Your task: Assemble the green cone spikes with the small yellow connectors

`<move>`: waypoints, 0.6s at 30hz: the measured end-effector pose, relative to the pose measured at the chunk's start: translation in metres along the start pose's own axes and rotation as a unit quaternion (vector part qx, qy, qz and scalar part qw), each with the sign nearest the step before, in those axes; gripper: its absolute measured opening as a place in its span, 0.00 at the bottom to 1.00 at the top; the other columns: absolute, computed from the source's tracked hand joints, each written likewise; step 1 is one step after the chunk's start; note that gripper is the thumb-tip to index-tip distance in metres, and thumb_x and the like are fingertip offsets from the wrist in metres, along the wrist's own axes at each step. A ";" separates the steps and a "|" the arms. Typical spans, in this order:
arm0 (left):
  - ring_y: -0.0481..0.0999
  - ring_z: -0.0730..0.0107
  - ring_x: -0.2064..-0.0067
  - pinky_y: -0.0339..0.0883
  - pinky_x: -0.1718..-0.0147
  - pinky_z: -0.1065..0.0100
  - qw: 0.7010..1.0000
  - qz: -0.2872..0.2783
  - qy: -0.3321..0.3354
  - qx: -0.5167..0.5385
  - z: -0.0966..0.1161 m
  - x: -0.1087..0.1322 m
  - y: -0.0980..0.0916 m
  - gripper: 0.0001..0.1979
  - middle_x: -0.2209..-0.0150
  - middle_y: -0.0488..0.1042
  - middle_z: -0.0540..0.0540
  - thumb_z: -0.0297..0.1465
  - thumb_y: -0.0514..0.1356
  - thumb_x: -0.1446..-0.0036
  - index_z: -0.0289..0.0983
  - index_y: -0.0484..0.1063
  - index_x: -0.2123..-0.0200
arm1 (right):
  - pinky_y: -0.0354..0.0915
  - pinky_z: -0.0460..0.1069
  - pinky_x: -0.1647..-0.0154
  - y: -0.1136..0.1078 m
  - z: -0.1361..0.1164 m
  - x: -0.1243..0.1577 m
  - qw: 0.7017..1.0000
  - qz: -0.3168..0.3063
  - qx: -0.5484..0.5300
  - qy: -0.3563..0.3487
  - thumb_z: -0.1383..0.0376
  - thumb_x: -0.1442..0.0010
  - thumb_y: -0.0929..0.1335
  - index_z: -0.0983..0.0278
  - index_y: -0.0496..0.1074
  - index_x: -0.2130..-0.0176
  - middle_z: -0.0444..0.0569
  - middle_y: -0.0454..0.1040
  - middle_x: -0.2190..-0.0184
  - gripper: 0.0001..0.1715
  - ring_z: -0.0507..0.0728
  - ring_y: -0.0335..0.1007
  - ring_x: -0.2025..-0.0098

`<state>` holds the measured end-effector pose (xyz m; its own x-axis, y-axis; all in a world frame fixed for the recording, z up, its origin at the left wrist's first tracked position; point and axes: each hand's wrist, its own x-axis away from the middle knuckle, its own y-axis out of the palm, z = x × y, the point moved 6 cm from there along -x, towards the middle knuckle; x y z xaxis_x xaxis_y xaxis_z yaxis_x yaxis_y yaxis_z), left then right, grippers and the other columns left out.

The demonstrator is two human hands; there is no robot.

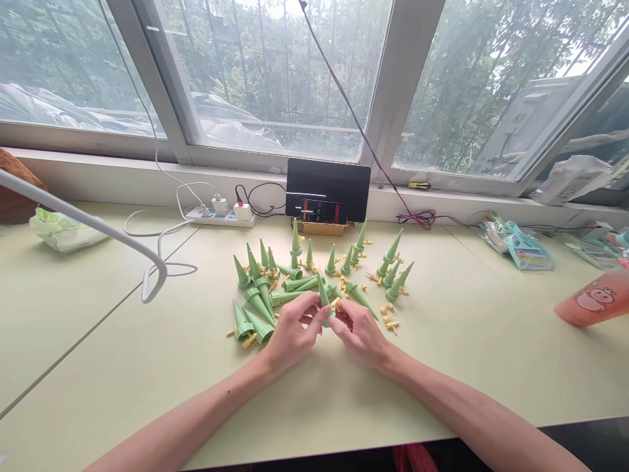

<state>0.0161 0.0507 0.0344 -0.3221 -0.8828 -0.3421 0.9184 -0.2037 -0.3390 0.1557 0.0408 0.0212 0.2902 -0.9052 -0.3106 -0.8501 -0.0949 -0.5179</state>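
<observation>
My left hand [298, 322] is closed around a green plastic watering spike [323, 292], its pointed end up. Close beside it, my right hand [361, 330] pinches a small yellow valve [336, 303] against the spike's lower side. How far the valve sits in the spike is hidden by my fingers. Around both hands are several more green spikes: some stand upright with yellow valves, like the spike [392, 249] at the back right, and others lie on their sides, like the spike [259, 303] on the left. Loose yellow valves [390, 320] lie right of my right hand.
A phone [323, 211] leans on a dark tablet [328, 180] behind the spikes. A power strip [221, 216] with plugs and cables lies back left. A white curved bar [98, 226] crosses the left side. An orange-pink cup [592, 296] and packaged items [529, 248] are at right.
</observation>
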 end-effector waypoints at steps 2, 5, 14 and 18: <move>0.70 0.76 0.73 0.66 0.76 0.73 0.999 0.000 0.030 -0.028 0.001 0.000 0.000 0.13 0.71 0.64 0.51 0.36 0.58 0.34 0.37 0.62 0.71 | 0.50 0.49 0.73 0.000 0.000 0.000 1.000 0.001 0.001 0.000 0.60 0.35 0.63 0.60 0.51 0.73 0.39 0.56 0.77 0.18 0.51 0.50 0.75; 0.68 0.75 0.72 0.64 0.74 0.72 0.994 0.005 0.074 -0.077 0.003 0.000 0.000 0.11 0.69 0.64 0.50 0.33 0.56 0.33 0.37 0.63 0.70 | 0.49 0.49 0.74 -0.001 0.001 0.000 1.000 0.006 0.004 -0.004 0.60 0.35 0.63 0.60 0.51 0.73 0.39 0.55 0.78 0.18 0.51 0.50 0.75; 0.66 0.75 0.70 0.64 0.73 0.73 0.983 -0.001 0.123 -0.137 0.006 0.002 0.001 0.06 0.66 0.68 0.48 0.30 0.54 0.32 0.38 0.69 0.62 | 0.48 0.49 0.74 -0.001 0.003 0.001 1.000 0.009 0.014 -0.002 0.60 0.35 0.64 0.60 0.52 0.73 0.39 0.55 0.78 0.19 0.51 0.49 0.76; 0.70 0.74 0.68 0.64 0.72 0.73 0.982 -0.026 0.115 -0.151 0.005 0.003 0.002 0.09 0.62 0.70 0.46 0.30 0.52 0.30 0.39 0.72 0.57 | 0.48 0.49 0.74 -0.002 0.005 0.001 1.000 0.011 0.022 0.000 0.59 0.36 0.64 0.60 0.52 0.73 0.39 0.55 0.78 0.19 0.51 0.50 0.76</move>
<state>0.0183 0.0451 0.0368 -0.4418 -0.7486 -0.4944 0.8010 -0.0810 -0.5932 0.1594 0.0421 0.0180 0.2707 -0.9072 -0.3219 -0.8365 -0.0562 -0.5451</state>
